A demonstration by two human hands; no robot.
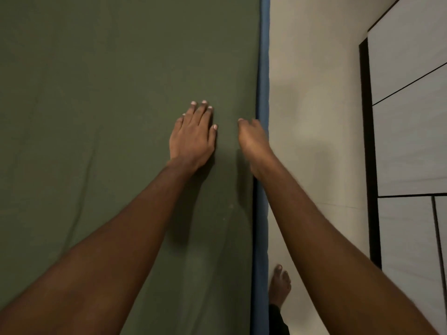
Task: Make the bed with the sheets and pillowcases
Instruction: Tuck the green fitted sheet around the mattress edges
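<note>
Nearest me: a bare foot (280,284) on the floor (314,117) beside the bed. Further up, the left hand (192,135) lies flat on the green sheet (96,93), fingers straight and slightly spread, pressing down. The right hand (252,139) is at the blue mattress edge (262,68), fingers curled over it. It's blurred, so I can't tell if it pinches fabric. The sheet covers the whole top, with faint creases at left. My call: anchor with the left, tuck tight down the side, then smooth the creases outward.

Sheet (96,117) on bed, floor (314,117) right.
</note>
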